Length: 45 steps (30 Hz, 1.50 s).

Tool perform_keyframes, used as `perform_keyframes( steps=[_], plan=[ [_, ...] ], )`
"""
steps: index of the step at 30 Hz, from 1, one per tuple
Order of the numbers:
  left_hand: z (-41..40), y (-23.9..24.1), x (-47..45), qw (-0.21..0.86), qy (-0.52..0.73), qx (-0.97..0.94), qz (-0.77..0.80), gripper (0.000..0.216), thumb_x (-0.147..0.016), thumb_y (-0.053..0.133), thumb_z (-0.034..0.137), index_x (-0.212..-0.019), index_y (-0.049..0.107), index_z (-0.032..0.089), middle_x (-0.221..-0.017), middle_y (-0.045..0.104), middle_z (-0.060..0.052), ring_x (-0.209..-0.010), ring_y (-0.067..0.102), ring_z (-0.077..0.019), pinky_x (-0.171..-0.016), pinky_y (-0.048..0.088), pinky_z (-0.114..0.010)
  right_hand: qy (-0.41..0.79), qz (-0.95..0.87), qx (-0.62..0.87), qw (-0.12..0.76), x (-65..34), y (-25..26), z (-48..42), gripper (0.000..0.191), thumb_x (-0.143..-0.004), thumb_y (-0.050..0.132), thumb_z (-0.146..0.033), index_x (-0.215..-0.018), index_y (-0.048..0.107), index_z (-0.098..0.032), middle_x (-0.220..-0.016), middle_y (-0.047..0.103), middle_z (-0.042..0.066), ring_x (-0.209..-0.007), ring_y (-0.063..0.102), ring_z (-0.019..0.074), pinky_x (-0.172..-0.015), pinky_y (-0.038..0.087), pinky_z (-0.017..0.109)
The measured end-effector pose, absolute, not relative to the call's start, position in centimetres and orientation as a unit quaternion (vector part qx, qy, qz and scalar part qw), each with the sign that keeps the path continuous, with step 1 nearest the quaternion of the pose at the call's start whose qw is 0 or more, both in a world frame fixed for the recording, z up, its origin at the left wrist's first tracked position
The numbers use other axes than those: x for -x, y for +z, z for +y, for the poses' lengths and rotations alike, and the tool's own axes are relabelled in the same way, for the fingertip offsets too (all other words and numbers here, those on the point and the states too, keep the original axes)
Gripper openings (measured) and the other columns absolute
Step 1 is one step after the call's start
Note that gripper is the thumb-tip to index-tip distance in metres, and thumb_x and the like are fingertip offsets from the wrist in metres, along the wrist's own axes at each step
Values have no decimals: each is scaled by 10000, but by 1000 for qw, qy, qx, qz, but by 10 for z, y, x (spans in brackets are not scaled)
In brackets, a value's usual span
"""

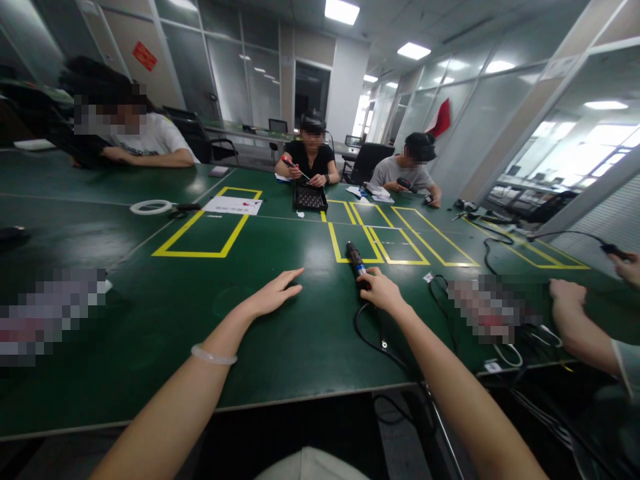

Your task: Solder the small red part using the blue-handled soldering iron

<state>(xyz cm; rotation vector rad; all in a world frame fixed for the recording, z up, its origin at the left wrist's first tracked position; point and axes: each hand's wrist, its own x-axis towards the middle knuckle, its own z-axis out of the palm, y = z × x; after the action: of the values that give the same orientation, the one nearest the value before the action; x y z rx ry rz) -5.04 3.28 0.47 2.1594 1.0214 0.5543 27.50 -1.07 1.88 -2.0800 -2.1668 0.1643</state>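
My right hand point(384, 292) is closed round the rear part of a black corded electric screwdriver point(355, 257) with a blue band. The screwdriver's front end points away from me, over the edge of a yellow taped rectangle. Its black cable point(361, 330) loops below the hand across the green table point(300, 333). To the left, my left hand point(273, 292) is held palm inward with its fingers stretched out and nothing in them. A pale bracelet point(214, 356) circles the left wrist.
Yellow taped rectangles mark the table. A white paper sheet point(233, 205) and a coiled white cable point(150, 207) lie left of centre. Across the table, a person works over a black tray point(310, 199). Another person's hand point(567, 293) rests at the right, near cables.
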Motion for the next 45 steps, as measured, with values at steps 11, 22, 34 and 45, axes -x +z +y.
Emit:
perform_keyframes(
  steps=[11, 22, 34, 45],
  plan=[
    [37, -12, 45, 257, 156, -871, 387, 578, -941, 390, 546, -1423, 450, 232, -1487, 425, -99, -1361, 378, -276, -1125, 287, -458, 70, -635, 767, 65, -440, 2, 36, 402, -775, 632, -177, -1174, 678, -193, -1310, 504, 148, -982, 601, 195, -910, 430, 293],
    [37, -12, 42, 225, 125, -884, 391, 564, -943, 374, 544, -1426, 446, 261, -1503, 401, -73, -1371, 361, -281, -1116, 307, -452, 55, -622, 780, 39, -493, -4, 50, 389, -769, 670, -261, -1157, 690, -236, -1209, 558, 112, -982, 613, 207, -898, 459, 289],
    [38, -13, 42, 221, 131, -886, 385, 546, -937, 405, 532, -1411, 466, 267, -1499, 405, -85, -1363, 371, -296, -1102, 318, -484, 102, -552, 819, 122, -513, 39, 31, 413, -847, 572, -275, -1228, 630, -128, -1029, 712, 120, -690, 654, 151, -606, 482, 211],
    [38, -11, 40, 209, 120, -889, 389, 542, -934, 416, 504, -1397, 486, 231, -1491, 412, -99, -1363, 371, -289, -1111, 310, -475, 146, -468, 867, 87, -509, 25, 19, 255, -850, 589, -295, -804, 701, -70, -555, 628, 69, -446, 563, 124, -465, 420, 210]
  ],
)
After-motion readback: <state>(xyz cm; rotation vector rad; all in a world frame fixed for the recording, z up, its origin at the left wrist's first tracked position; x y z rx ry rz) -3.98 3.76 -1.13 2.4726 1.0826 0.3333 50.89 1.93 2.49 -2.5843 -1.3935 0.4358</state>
